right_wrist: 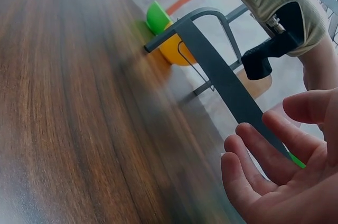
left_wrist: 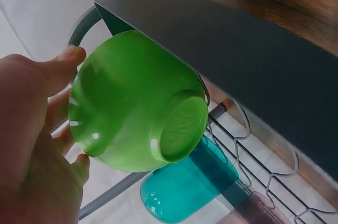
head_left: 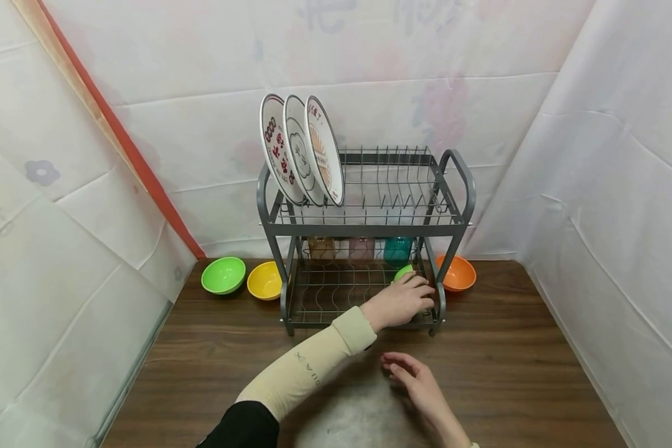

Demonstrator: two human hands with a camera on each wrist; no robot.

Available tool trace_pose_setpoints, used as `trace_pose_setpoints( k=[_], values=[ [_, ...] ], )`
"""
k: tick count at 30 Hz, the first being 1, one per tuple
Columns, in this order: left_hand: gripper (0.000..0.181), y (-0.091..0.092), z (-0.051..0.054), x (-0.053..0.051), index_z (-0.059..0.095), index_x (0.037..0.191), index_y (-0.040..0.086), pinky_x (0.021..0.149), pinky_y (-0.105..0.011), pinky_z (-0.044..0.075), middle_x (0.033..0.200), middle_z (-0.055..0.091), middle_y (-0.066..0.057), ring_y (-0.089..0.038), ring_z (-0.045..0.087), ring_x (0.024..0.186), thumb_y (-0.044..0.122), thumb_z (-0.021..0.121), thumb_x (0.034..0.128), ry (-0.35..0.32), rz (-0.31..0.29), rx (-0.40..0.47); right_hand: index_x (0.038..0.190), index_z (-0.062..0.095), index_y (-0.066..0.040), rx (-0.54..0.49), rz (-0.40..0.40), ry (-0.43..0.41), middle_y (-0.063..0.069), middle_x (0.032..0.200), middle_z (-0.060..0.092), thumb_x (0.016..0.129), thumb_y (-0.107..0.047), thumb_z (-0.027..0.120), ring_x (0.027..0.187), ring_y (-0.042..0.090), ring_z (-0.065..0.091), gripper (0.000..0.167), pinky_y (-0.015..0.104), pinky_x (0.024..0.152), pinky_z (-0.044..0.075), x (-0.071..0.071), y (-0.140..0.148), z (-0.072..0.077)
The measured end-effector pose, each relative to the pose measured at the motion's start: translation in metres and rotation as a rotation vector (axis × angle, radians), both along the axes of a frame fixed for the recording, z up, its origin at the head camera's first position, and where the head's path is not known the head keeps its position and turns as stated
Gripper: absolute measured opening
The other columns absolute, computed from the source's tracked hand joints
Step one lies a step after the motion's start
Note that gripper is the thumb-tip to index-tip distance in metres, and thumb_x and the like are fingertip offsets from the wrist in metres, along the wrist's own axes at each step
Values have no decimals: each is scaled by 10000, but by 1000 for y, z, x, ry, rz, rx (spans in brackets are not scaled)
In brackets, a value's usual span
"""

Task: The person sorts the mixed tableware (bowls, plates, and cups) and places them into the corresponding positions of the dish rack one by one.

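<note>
On my feed the left hand (head_left: 402,301) grasps a green bowl (left_wrist: 132,102), thumb on one side of the rim and fingers round the other. I see that bowl tipped on its side, its foot turned away from the palm, at the right end of the rack's lower shelf (head_left: 336,281); whether it touches the wires I cannot tell. The right hand (head_left: 421,384) I have released: it holds nothing, its fingers loosely bent above the table (head_left: 213,373), nearer to me than the left hand and in front of the rack (head_left: 369,230).

Just beyond the left hand, a teal glass (head_left: 397,250) stands behind the bowl, with a pink glass (head_left: 361,248) and an amber glass (head_left: 322,248) lined up to its left. Above and left of that hand, I count three plates on edge in the upper shelf: a red-lettered plate (head_left: 277,146), a middle plate (head_left: 299,152) and an orange-patterned plate (head_left: 322,155).

Near the left hand, to its right outside the rack, I see an orange bowl (head_left: 460,274). Well to its left sit a yellow bowl (head_left: 264,281) and a second green bowl (head_left: 224,276). A pale sleeve (head_left: 313,367) covers the left forearm.
</note>
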State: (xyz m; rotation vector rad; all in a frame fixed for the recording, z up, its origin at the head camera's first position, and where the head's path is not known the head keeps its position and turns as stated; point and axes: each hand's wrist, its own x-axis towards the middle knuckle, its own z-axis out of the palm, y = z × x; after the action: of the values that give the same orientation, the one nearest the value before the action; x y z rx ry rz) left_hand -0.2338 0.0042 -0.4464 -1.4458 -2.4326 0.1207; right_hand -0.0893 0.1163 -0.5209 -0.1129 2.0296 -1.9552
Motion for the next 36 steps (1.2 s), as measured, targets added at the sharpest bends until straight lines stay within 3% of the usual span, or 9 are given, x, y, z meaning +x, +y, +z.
trace_pose_setpoints(
  k=[5, 10, 14, 19, 25, 31, 36],
  values=[
    [317, -3, 0, 3, 668, 1283, 277, 1153, -463, 250, 1453, 524, 12, -205, 387, 1374, 395, 602, 996, -111, 48, 53, 1306, 551, 112, 28, -10, 17, 262, 1295, 596, 1030, -175, 553, 1191, 372, 576, 398, 421, 915, 513, -1, 4, 1],
    [369, -16, 0, 13, 628, 1336, 254, 1179, -460, 184, 1522, 446, 0, -214, 319, 1428, 423, 529, 1023, -187, 98, 141, 1252, 614, 63, 90, -80, 30, 243, 1252, 628, 1011, -135, 572, 1150, 338, 607, 314, 404, 898, 522, -3, 11, 2],
    [383, -31, -2, 28, 605, 1357, 214, 1190, -445, 150, 1554, 401, -23, -220, 287, 1451, 403, 494, 1043, -257, 108, 280, 1215, 648, 39, 153, -154, 59, 220, 1204, 657, 997, -89, 582, 1089, 280, 634, 261, 339, 854, 531, -7, 19, 4],
    [381, -52, -4, 53, 598, 1359, 170, 1185, -424, 175, 1537, 423, -21, -203, 317, 1435, 369, 484, 1055, -414, 136, 506, 1203, 668, 13, 285, -234, 112, 160, 1196, 677, 1002, -90, 583, 1077, 235, 627, 242, 252, 827, 509, -14, 37, 7],
    [324, -71, -17, 83, 610, 1313, 162, 1083, -376, 367, 1434, 528, 2, -141, 422, 1328, 324, 507, 1052, -602, 183, 779, 1228, 658, 2, 396, -294, 107, 166, 1236, 658, 1030, -124, 549, 1076, 258, 629, 259, 227, 825, 498, -23, 63, 15],
    [234, -85, -32, 107, 646, 1232, 189, 1004, -397, 438, 1240, 634, 56, -127, 543, 1181, 273, 564, 1029, -744, 248, 994, 1274, 631, -22, 486, -315, 94, 156, 1281, 634, 1058, -215, 504, 1140, 222, 579, 316, 202, 845, 474, -30, 86, 23],
    [178, -92, -50, 121, 657, 1164, 160, 952, -406, 476, 1110, 693, 15, -134, 617, 1059, 231, 568, 1028, -917, 322, 1147, 1308, 610, -44, 553, -323, 117, 173, 1314, 608, 1062, -315, 482, 1196, 279, 540, 388, 350, 920, 443, -38, 99, 28]
  ],
)
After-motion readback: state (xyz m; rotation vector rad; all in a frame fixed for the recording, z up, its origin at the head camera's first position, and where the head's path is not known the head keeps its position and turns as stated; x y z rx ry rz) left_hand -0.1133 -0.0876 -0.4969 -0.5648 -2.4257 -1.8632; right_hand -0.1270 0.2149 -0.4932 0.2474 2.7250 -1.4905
